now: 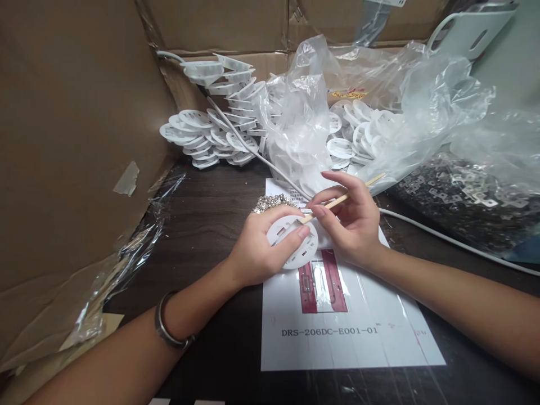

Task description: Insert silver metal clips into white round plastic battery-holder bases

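My left hand [264, 247] grips a round white plastic disc [300, 254] with slots in it, the thumb lying across its face. A thin wooden stick [337, 201] is pinched between the thumb and fingers of my right hand [352, 222]. Its lower tip meets the disc's upper part near my left thumb, while the other end points up to the right. Just behind my left hand lies a heap of small shiny metal pieces [276, 201]. Beneath both hands is a printed sheet [320, 351] with a red drawing, partly covered by the disc.
Piles of similar white discs [202, 135] stand at the back, some under clear plastic bags [312, 107]. On the right, a bag holds many metal clips [459, 197]. A white cable [459, 235] crosses the dark table [202, 225]. Cardboard walls [76, 112] rise at left and back.
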`<state>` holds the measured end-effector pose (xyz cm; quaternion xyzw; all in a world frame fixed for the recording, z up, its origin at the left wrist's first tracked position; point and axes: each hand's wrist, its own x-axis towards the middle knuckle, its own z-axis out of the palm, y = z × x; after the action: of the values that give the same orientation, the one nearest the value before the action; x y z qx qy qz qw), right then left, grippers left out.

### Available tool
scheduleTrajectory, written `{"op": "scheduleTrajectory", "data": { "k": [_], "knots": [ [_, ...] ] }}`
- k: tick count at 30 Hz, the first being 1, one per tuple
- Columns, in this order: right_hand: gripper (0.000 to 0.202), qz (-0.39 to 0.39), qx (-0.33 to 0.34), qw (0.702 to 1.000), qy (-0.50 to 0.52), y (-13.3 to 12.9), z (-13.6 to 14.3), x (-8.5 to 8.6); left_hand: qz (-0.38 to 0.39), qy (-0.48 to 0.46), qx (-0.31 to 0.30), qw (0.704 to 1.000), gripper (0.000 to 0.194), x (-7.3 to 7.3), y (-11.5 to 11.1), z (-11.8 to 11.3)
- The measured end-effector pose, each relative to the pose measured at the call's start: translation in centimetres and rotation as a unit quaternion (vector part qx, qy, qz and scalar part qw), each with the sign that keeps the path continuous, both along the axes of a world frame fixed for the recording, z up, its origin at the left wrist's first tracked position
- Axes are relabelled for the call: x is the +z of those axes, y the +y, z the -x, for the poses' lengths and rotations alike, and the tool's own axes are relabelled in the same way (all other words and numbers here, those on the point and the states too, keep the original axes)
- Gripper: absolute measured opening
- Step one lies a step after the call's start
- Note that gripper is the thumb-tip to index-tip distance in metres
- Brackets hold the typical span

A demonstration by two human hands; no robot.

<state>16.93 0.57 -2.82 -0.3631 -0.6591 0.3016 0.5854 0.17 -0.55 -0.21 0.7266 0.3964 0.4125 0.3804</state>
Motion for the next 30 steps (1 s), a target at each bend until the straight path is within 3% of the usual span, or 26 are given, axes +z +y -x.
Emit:
{"op": "scheduleTrajectory", "data": {
  "k": [6, 11, 20, 30],
  "knots": [
    [0.039, 0.009, 0.025, 1.000, 0.013, 0.10, -0.10, 0.07, 0.006, -0.023, -0.028, 0.999, 0.015, -0.11, 0.04, 0.21],
    [0.038, 0.010, 0.025, 1.000, 0.012, 0.09, -0.15, -0.01, 0.014, -0.014, -0.005, 1.000, 0.023, -0.25, 0.10, 0.23],
    [0.035, 0.014, 0.061, 0.997, 0.053, 0.24, -0.14, -0.21, 0.010, -0.034, -0.012, 0.999, 0.020, -0.28, 0.11, 0.25],
    [0.038, 0.049, 0.060, 0.997, 0.013, 0.44, -0.16, -0.30, 0.022, -0.058, -0.019, 0.998, 0.020, -0.57, 0.30, 0.32]
  ]
}}
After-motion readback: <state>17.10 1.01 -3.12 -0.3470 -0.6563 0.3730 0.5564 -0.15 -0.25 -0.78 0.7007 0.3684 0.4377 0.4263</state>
